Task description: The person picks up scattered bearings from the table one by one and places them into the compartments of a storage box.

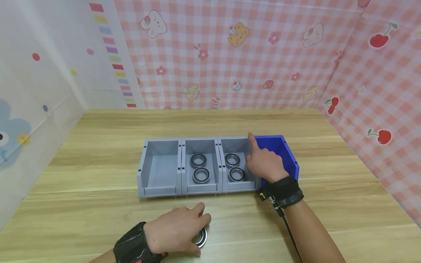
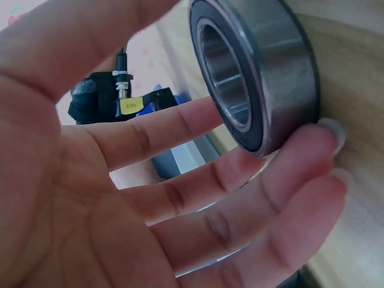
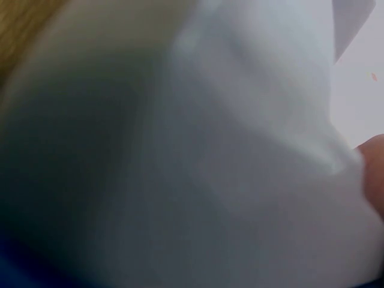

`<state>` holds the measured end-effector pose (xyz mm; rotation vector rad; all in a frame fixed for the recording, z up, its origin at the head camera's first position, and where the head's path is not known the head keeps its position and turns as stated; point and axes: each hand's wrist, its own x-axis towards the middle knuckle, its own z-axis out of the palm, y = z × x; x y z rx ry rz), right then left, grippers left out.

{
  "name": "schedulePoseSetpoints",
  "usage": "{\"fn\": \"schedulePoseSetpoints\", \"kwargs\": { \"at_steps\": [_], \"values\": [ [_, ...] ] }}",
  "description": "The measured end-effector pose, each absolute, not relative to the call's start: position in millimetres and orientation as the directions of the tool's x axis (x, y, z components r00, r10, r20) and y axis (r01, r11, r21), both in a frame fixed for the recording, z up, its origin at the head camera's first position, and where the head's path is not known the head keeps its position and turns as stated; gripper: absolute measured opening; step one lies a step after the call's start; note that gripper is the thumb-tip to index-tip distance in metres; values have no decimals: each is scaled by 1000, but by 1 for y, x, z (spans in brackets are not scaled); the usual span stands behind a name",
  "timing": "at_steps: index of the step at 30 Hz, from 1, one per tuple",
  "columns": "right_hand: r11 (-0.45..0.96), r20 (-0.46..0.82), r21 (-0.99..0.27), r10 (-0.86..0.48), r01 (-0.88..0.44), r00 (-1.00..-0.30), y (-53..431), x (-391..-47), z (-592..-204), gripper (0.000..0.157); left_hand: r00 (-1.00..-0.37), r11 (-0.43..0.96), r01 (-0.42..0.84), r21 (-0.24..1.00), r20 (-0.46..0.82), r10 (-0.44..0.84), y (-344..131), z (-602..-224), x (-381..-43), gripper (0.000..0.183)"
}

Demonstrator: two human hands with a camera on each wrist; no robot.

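Note:
My left hand (image 1: 175,228) is low over the table in front of the bins, its thumb and fingers curled round a ball bearing (image 1: 200,237). In the left wrist view that steel bearing (image 2: 288,78) shows its dark seal and open bore, with fingertips against its rim. My right hand (image 1: 267,164) is over the wall between the third grey bin (image 1: 241,186) and the blue bin (image 1: 274,143). Its index finger points straight toward the back rim; the other fingers are largely hidden. A pale grey, blurred surface (image 3: 240,150) fills most of the right wrist view.
The leftmost grey bin (image 1: 160,191) has a bare floor. Two bearings lie in the second grey bin (image 1: 202,188), and two more lie in the third. A cable (image 1: 289,230) runs from the right wristband. Patterned cloth (image 1: 236,62) surrounds the wooden table (image 1: 98,164).

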<state>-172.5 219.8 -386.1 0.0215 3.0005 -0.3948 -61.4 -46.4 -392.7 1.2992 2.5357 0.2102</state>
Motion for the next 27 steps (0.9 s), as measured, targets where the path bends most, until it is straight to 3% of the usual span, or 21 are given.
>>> {"fn": "schedulePoseSetpoints", "kwargs": {
  "at_steps": [21, 27],
  "values": [
    [966, -110, -260, -9, 20, -994, 219, -172, -387, 71, -543, 614, 713, 339, -286, 789, -43, -393, -67, 50],
    [965, -111, -262, -11, 18, -994, 219, -172, -387, 70, -519, 574, 754, 319, -246, 819, -46, -386, -70, 50]
  ]
}}
